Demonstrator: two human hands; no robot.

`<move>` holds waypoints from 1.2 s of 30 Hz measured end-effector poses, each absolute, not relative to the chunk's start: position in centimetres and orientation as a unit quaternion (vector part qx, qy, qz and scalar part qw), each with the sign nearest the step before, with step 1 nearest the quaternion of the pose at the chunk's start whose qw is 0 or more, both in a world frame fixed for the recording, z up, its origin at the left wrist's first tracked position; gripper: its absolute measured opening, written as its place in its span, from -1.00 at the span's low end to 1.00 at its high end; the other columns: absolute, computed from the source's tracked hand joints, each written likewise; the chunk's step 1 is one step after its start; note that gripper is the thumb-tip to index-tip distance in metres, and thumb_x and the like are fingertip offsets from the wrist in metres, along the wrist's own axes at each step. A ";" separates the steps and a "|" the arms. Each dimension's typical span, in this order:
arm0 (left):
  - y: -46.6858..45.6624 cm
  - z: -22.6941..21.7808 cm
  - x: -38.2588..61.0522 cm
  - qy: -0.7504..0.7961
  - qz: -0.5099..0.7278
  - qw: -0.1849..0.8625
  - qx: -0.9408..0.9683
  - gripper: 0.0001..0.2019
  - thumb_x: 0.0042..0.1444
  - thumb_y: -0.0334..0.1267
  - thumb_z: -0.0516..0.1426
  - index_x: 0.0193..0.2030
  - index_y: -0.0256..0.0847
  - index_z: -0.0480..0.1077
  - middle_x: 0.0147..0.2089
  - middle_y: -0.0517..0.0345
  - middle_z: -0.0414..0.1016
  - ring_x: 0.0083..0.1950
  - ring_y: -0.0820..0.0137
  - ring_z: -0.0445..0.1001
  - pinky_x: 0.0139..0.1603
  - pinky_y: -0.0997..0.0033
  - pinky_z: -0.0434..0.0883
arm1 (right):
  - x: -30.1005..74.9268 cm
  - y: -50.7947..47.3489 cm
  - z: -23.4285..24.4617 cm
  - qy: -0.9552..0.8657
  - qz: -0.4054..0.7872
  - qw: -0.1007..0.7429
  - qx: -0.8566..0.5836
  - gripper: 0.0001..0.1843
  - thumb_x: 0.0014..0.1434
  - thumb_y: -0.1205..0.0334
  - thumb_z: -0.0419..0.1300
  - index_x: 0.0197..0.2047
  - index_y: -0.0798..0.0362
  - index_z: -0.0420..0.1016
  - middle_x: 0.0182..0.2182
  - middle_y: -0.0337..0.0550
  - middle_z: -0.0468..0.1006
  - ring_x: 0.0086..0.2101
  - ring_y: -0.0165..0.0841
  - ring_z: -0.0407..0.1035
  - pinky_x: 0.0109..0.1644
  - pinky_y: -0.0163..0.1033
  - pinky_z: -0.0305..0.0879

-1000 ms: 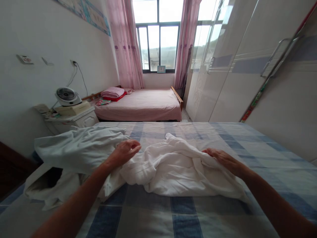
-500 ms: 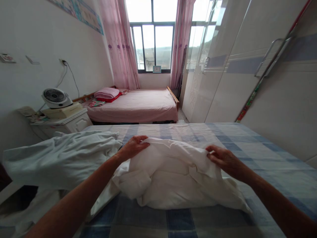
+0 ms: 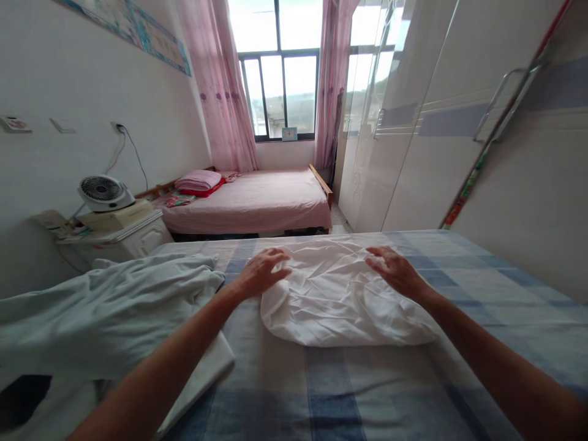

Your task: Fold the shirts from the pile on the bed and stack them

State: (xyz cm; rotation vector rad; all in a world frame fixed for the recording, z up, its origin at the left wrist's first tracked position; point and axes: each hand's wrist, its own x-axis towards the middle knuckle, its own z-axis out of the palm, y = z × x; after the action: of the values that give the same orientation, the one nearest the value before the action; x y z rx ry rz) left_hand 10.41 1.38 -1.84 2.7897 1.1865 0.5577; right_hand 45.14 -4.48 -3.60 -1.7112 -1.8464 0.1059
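A crumpled white cloth (image 3: 340, 297) lies spread in a flat heap on the blue checked bed (image 3: 349, 392) in front of me. My left hand (image 3: 261, 272) rests on the cloth's left far edge, fingers stretched out flat. My right hand (image 3: 395, 269) lies on the cloth's right far part, fingers also spread and open. Neither hand grips anything. To the left lies a larger pale bluish-white sheet (image 3: 105, 306), bunched up and hanging off the bed's left side.
A white nightstand (image 3: 119, 236) with a small fan (image 3: 103, 191) stands left of the bed. A pink bed (image 3: 257, 202) with folded pink bedding sits under the window. A white wardrobe (image 3: 459, 122) with metal handles runs along the right.
Both hands gripped the white cloth, lifted it and folded it away from me. They have let go and now press flat on it. The cloth is now a flatter, more compact heap.
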 end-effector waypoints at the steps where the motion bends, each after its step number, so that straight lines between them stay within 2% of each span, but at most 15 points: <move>1: 0.5 -2.3 9.8 0.356 0.148 0.057 0.921 -0.60 0.16 -0.05 0.07 0.12 -0.10 0.36 0.16 0.04 0.36 0.18 0.26 0.31 0.20 0.29 0.25 | 44.8 -5.7 -4.2 -0.716 0.081 0.282 -0.633 -0.48 0.18 -0.04 0.00 0.10 0.05 0.38 0.07 0.02 0.43 0.06 -0.17 0.32 0.15 -0.09 0.21; 3: -0.9 -3.0 8.9 0.336 0.097 0.084 0.933 -0.53 0.13 0.02 0.08 0.14 -0.11 0.33 0.17 0.03 0.35 0.18 0.24 0.31 0.19 0.29 0.24 | 44.4 -7.9 -5.4 -0.734 0.140 0.239 -0.620 -0.36 0.13 -0.10 0.07 0.21 0.03 0.29 0.17 0.00 0.35 0.11 -0.16 0.28 0.16 -0.09 0.20; 5: -1.5 -3.3 8.3 0.350 0.073 0.081 0.931 -0.51 0.13 -0.01 0.08 0.17 -0.13 0.31 0.13 0.01 0.38 0.14 0.21 0.33 0.18 0.25 0.25 | 44.2 -9.1 -6.5 -0.737 0.146 0.218 -0.623 -0.26 0.04 -0.06 0.16 0.26 0.05 0.22 0.19 0.03 0.31 0.07 -0.15 0.31 0.12 -0.09 0.23; 6: -1.6 -3.2 8.1 0.361 0.069 0.077 0.927 -0.51 0.12 -0.06 0.08 0.18 -0.15 0.29 0.10 0.00 0.39 0.12 0.20 0.34 0.17 0.23 0.25 | 44.1 -9.4 -6.9 -0.733 0.138 0.217 -0.630 -0.28 0.03 0.01 0.16 0.25 0.05 0.22 0.15 0.04 0.35 0.02 -0.16 0.35 0.09 -0.10 0.25; 8: -1.4 -2.9 7.7 0.378 0.063 0.086 0.919 -0.50 0.06 -0.21 0.08 0.19 -0.17 0.29 0.05 0.00 0.41 0.10 0.19 0.35 0.16 0.24 0.25 | 44.1 -9.6 -7.2 -0.720 0.120 0.222 -0.646 -0.45 0.04 0.18 0.09 0.14 0.07 0.35 0.01 0.01 0.47 -0.09 -0.22 0.41 0.03 -0.15 0.27; 10: -1.1 -2.5 7.4 0.384 0.053 0.117 0.914 -0.47 -0.05 -0.33 0.08 0.15 -0.18 0.33 0.05 0.01 0.40 0.10 0.20 0.35 0.16 0.29 0.24 | 44.0 -9.7 -6.8 -0.712 0.119 0.231 -0.653 -0.64 0.03 0.27 0.01 -0.13 0.06 0.49 -0.21 -0.06 0.54 -0.20 -0.27 0.42 -0.05 -0.18 0.28; 13: -1.1 -2.4 7.1 0.396 0.057 0.145 0.905 -0.45 -0.19 -0.44 0.08 0.05 -0.15 0.38 0.11 0.04 0.37 0.16 0.22 0.30 0.20 0.32 0.19 | 44.0 -10.5 -5.5 -0.700 0.173 0.296 -0.627 -0.82 0.02 0.22 0.02 -0.41 0.03 0.44 -0.33 -0.13 0.51 -0.26 -0.28 0.39 -0.13 -0.21 0.29; 16: -1.2 -3.0 7.1 0.423 0.088 0.132 0.892 -0.47 -0.21 -0.45 0.09 0.01 -0.17 0.38 0.03 0.04 0.42 0.11 0.22 0.33 0.14 0.31 0.24 | 44.3 -12.0 -4.1 -0.651 0.278 0.394 -0.587 -0.87 0.00 0.17 0.04 -0.46 0.02 0.34 -0.23 -0.13 0.52 -0.17 -0.26 0.38 -0.11 -0.23 0.28; 18: -1.3 -3.3 7.2 0.443 0.099 0.115 0.884 -0.46 -0.20 -0.42 0.11 0.04 -0.20 0.36 -0.07 0.03 0.45 0.02 0.20 0.38 0.05 0.31 0.30 | 44.7 -13.1 -3.3 -0.610 0.339 0.428 -0.574 -0.88 -0.01 0.16 0.06 -0.48 0.02 0.28 -0.25 -0.13 0.52 -0.23 -0.27 0.38 -0.19 -0.25 0.28; 21: -1.6 -3.3 7.1 0.452 0.081 0.088 0.884 -0.53 -0.20 -0.40 0.12 -0.04 -0.21 0.41 -0.17 0.04 0.45 -0.07 0.20 0.41 -0.02 0.31 0.32 | 45.2 -14.5 -2.3 -0.577 0.408 0.440 -0.555 -0.88 -0.03 0.16 0.09 -0.48 0.01 0.25 -0.38 -0.17 0.47 -0.40 -0.35 0.32 -0.36 -0.29 0.23; 24: -2.3 -2.6 6.6 0.430 0.087 0.068 0.896 -0.70 -0.20 -0.39 0.14 -0.22 -0.21 0.42 -0.13 0.02 0.41 -0.05 0.21 0.39 -0.02 0.32 0.32 | 45.5 -15.5 -1.5 -0.577 0.432 0.444 -0.532 -0.86 -0.03 0.16 0.12 -0.48 0.02 0.27 -0.38 -0.17 0.43 -0.40 -0.36 0.29 -0.35 -0.29 0.22; 29: -4.7 -1.7 4.7 0.423 0.159 0.085 0.888 -0.64 -0.13 -0.38 0.12 -0.10 -0.22 0.32 -0.11 0.03 0.40 -0.07 0.25 0.38 -0.01 0.30 0.32 | 46.1 -17.4 -0.8 -0.578 0.436 0.444 -0.528 -0.80 -0.01 0.08 0.13 -0.50 0.02 0.25 -0.43 -0.17 0.39 -0.40 -0.32 0.27 -0.34 -0.23 0.24; 32: -7.0 -1.4 3.1 0.402 0.180 0.114 0.890 -0.74 -0.05 -0.34 0.10 -0.16 -0.20 0.36 -0.12 0.03 0.41 -0.05 0.25 0.36 0.03 0.30 0.29 | 46.9 -18.8 -0.4 -0.606 0.456 0.407 -0.510 -0.75 -0.01 0.03 0.17 -0.53 0.01 0.31 -0.52 -0.20 0.35 -0.44 -0.33 0.24 -0.34 -0.22 0.23; 34: -8.7 -1.0 1.9 0.371 0.139 0.177 0.901 -0.83 -0.06 -0.30 0.12 -0.26 -0.18 0.39 -0.12 0.05 0.42 -0.06 0.28 0.36 0.02 0.36 0.29 | 47.5 -19.7 -0.2 -0.630 0.499 0.320 -0.502 -0.74 0.00 0.00 0.20 -0.49 0.02 0.41 -0.50 -0.18 0.40 -0.41 -0.31 0.28 -0.30 -0.21 0.25; 36: -10.0 -0.5 0.9 0.382 0.076 0.255 0.885 -0.82 -0.11 -0.23 0.18 -0.30 -0.15 0.43 -0.18 0.13 0.46 -0.16 0.34 0.39 -0.08 0.44 0.32 | 48.0 -20.1 -0.1 -0.636 0.548 0.225 -0.495 -0.73 0.03 -0.02 0.20 -0.36 0.01 0.52 -0.39 -0.09 0.50 -0.32 -0.24 0.36 -0.21 -0.16 0.29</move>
State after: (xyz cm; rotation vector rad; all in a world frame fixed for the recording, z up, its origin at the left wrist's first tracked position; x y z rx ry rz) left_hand 0.92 -10.01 -0.49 2.4039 1.0366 0.2055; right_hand 48.03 -20.06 -0.10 -1.3666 -1.7539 1.5116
